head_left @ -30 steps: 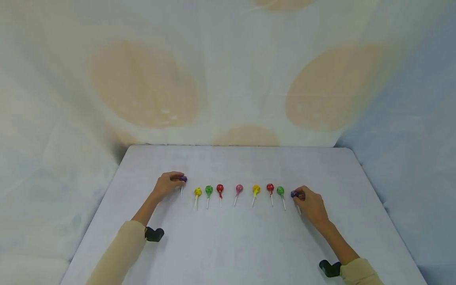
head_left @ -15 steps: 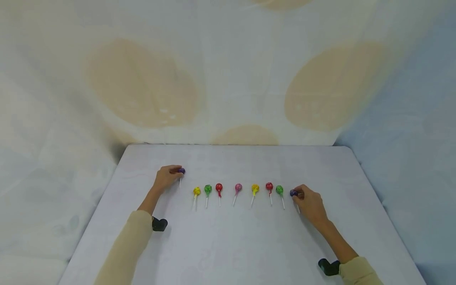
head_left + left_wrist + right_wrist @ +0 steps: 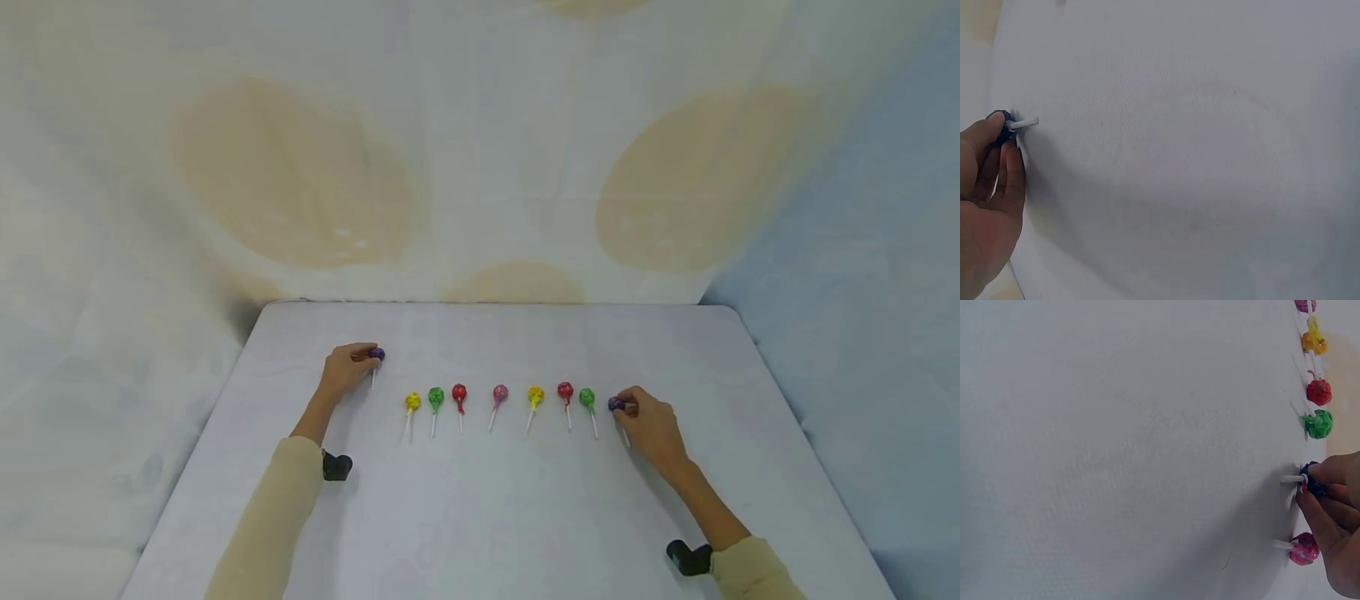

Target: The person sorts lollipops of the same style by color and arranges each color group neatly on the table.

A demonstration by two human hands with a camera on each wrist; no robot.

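**Pale tabletop, lollipops in a row**

Pale cloth covered the tabletop (image 3: 495, 500), where a row of lollipops lay: yellow (image 3: 412, 402), green (image 3: 436, 396), red (image 3: 459, 392), pink (image 3: 500, 392). At the row's left end, set a little farther back, the left hand (image 3: 343, 371) pinched a purple lollipop (image 3: 377, 354). The right hand (image 3: 651, 425) pinched another purple lollipop (image 3: 616, 404) at the right end, just beside a green one (image 3: 587, 397).

No text, label, brand, number or sign can be read in any view. The lollipop wrappers (image 3: 459, 392) are too small and blurred for print to be made out, and nothing legible is seen on the bench (image 3: 525, 517) or on the backdrop cloth (image 3: 480, 167) behind it.
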